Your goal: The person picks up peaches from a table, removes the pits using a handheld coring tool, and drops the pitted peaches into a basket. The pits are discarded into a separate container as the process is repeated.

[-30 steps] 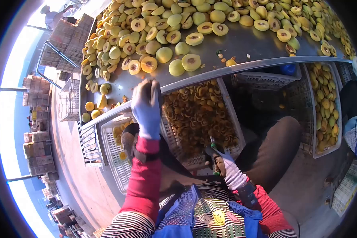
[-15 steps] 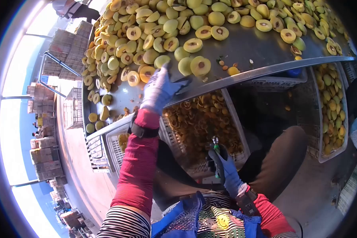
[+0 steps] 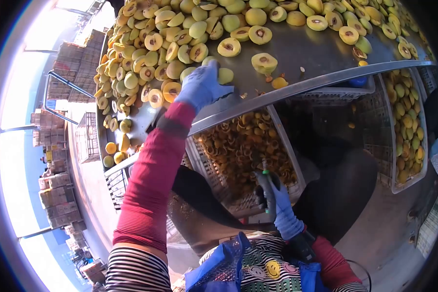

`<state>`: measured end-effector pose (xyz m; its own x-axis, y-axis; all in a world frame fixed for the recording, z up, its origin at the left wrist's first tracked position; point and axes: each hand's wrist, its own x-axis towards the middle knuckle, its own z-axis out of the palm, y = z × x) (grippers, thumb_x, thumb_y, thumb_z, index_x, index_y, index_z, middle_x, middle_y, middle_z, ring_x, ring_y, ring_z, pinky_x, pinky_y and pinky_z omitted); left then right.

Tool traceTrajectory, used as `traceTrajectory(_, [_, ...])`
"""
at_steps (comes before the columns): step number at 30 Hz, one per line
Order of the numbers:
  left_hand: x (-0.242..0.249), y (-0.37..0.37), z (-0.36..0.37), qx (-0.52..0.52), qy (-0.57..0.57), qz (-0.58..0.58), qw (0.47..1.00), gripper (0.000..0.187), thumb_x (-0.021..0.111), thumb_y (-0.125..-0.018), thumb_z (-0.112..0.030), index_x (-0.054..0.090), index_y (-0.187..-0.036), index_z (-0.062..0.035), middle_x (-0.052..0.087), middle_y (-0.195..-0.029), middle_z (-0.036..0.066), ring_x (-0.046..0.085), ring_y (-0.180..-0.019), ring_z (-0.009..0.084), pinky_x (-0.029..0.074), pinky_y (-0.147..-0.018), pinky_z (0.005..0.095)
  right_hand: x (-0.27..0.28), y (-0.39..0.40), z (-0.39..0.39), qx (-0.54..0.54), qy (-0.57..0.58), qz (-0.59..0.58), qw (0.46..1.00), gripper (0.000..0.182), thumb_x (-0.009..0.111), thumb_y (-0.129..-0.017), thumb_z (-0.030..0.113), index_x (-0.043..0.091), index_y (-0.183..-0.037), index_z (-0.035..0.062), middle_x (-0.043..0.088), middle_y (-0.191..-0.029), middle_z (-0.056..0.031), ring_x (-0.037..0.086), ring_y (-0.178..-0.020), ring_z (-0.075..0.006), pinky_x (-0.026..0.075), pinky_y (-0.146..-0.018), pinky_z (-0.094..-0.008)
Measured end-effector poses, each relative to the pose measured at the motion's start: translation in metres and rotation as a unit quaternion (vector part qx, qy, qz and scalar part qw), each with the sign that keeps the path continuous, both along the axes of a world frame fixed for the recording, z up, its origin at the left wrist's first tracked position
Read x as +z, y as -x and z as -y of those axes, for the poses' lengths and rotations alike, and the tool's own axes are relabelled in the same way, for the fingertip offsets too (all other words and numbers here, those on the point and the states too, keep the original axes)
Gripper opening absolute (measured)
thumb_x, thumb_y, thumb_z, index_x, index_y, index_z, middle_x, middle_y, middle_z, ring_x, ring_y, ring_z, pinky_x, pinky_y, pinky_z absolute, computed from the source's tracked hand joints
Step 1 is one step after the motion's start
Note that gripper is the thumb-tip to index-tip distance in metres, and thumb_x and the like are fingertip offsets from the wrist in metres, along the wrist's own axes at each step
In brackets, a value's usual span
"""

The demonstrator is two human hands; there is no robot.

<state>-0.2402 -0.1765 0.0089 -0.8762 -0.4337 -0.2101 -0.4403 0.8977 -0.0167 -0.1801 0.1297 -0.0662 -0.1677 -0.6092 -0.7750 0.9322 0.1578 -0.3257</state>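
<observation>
Apparently, the step in hand is being the picking up of one fruit from the metal table (image 3: pixel 316 51). The left hand (image 3: pixel 199 85), in a pale blue glove, is extending over the near edge. Its fingers are pointing toward the pile of halved fruit (image 3: pixel 153 41), and its thumb is standing apart from them, so the hand is being partly open. One greenish fruit (image 3: pixel 225 75) is lying just beside this hand, between the thumb side and the fingertips; whether the glove is touching it, the view is not showing surely. Another cut fruit (image 3: pixel 264 63) is sitting apart, to the right of it, with its cut face showing.

The right hand (image 3: pixel 281 202), also gloved, is staying low, above the lap and near the crate (image 3: pixel 286 144) of cut fruit pieces (image 3: pixel 243 141). It is closing around a slim tool (image 3: pixel 265 172) with green parts, and the tip is pointing up and away from the body. What shape the tip is having, it is too small to tell.

As a judgement, the next move is calling for the left thumb and fingers closing gently around the greenish fruit, without disturbing its neighbours, while the tool is needing only a steady grip
</observation>
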Motion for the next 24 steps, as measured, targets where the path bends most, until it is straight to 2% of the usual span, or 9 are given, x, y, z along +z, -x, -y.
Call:
traceTrajectory(2, [0.016, -0.019, -0.025, 0.056, -0.124, -0.216, 0.967, 0.063, 0.069, -0.076, -0.042, 0.05, -0.122, -0.003, 0.065, -0.094, 0.014, 0.064, -0.082, 0.0261, 0.051, -0.073, 0.0347, 0.003, 0.008, -0.002, -0.093, 0.013, -0.045, 0.995, 0.027, 0.059, -0.092, 0.029, 0.052, -0.109, 0.0104, 0.053, -0.062, -0.0008, 0.046, -0.041, -0.0079, 0.035, -0.037, -0.022])
traceTrajectory(4, [0.04, -0.048, -0.067, 0.213, -0.539, -0.289, 0.762, 0.052, 0.063, -0.08, -0.028, 0.05, -0.122, -0.002, 0.064, -0.091, 0.006, 0.065, -0.075, 0.0203, 0.051, -0.069, 0.0301, 0.01, 0.015, -0.005, -0.118, 0.047, -0.097, 0.987, 0.025, 0.047, -0.098, 0.028, 0.057, -0.11, 0.0086, 0.057, -0.066, -0.0032, 0.048, -0.04, -0.0106, 0.037, -0.036, -0.0225])
traceTrajectory(6, [0.041, -0.083, -0.103, 0.265, -0.671, -0.237, 0.65, 0.051, 0.062, -0.085, -0.025, 0.047, -0.127, -0.0017, 0.06, -0.095, 0.003, 0.059, -0.08, 0.0115, 0.049, -0.074, 0.0242, 0.037, 0.026, -0.003, -0.098, 0.161, -0.139, 0.972, 0.023, 0.051, -0.096, 0.023, 0.051, -0.111, 0.0064, 0.055, -0.067, -0.0028, 0.05, -0.046, -0.0083, 0.038, -0.04, -0.0208])
traceTrajectory(8, [0.026, -0.087, -0.154, 0.269, -0.715, -0.365, 0.532, 0.056, 0.063, -0.086, -0.031, 0.045, -0.129, -0.0013, 0.058, -0.101, 0.005, 0.057, -0.086, 0.0124, 0.047, -0.081, 0.0243, 0.032, 0.018, -0.002, -0.099, 0.119, -0.219, 0.963, 0.028, 0.053, -0.094, 0.014, 0.049, -0.118, 0.0001, 0.061, -0.078, -0.0094, 0.059, -0.058, -0.0152, 0.047, -0.05, -0.0259])
traceTrajectory(9, [0.02, -0.091, -0.167, 0.253, -0.718, -0.393, 0.516, 0.058, 0.063, -0.086, -0.037, 0.045, -0.129, -0.0016, 0.056, -0.106, 0.007, 0.055, -0.093, 0.0128, 0.046, -0.086, 0.0251, 0.034, 0.024, 0.004, -0.055, 0.122, -0.58, 0.804, 0.031, 0.054, -0.092, 0.01, 0.048, -0.119, -0.0034, 0.061, -0.083, -0.0139, 0.061, -0.065, -0.0212, 0.048, -0.056, -0.0306])
traceTrajectory(10, [0.016, -0.095, -0.179, 0.298, -0.709, -0.432, 0.472, 0.049, 0.057, -0.091, -0.036, 0.049, -0.125, -0.0021, 0.057, -0.106, 0.007, 0.056, -0.091, 0.0144, 0.047, -0.084, 0.027, 0.036, 0.026, 0.006, -0.002, 0.108, -0.849, 0.517, 0.035, 0.055, -0.089, 0.006, 0.047, -0.121, -0.0068, 0.062, -0.089, -0.0183, 0.063, -0.071, -0.0273, 0.05, -0.061, -0.0352])
traceTrajectory(11, [0.014, -0.103, -0.182, 0.324, -0.702, -0.432, 0.464, 0.045, 0.053, -0.093, -0.036, 0.051, -0.122, -0.0023, 0.058, -0.105, 0.007, 0.057, -0.091, 0.0142, 0.047, -0.083, 0.0271, 0.04, 0.019, 0.005, -0.007, 0.145, -0.69, 0.709, 0.038, 0.057, -0.085, 0.006, 0.047, -0.118, -0.0096, 0.06, -0.089, -0.0242, 0.061, -0.073, -0.0384, 0.049, -0.064, -0.0423])
traceTrajectory(19, [0.001, -0.121, -0.212, 0.357, -0.503, -0.48, 0.625, 0.036, 0.046, -0.099, -0.034, 0.06, -0.108, -0.002, 0.06, -0.096, 0.005, 0.054, -0.086, 0.0093, 0.045, -0.077, 0.0242, 0.049, -0.008, -0.004, 0.047, 0.084, -0.704, 0.703, 0.039, 0.061, -0.085, 0.017, 0.049, -0.111, -0.0093, 0.058, -0.078, -0.0246, 0.061, -0.07, -0.0393, 0.048, -0.058, -0.0434])
traceTrajectory(24, [-0.003, -0.123, -0.226, 0.394, -0.526, -0.518, 0.547, 0.035, 0.047, -0.098, -0.033, 0.06, -0.105, -0.0016, 0.06, -0.095, 0.005, 0.054, -0.086, 0.0104, 0.045, -0.078, 0.0256, 0.048, -0.018, -0.01, 0.069, 0.063, -0.687, 0.721, 0.038, 0.06, -0.086, 0.018, 0.049, -0.11, -0.0089, 0.059, -0.079, -0.0247, 0.062, -0.07, -0.0386, 0.049, -0.058, -0.042])
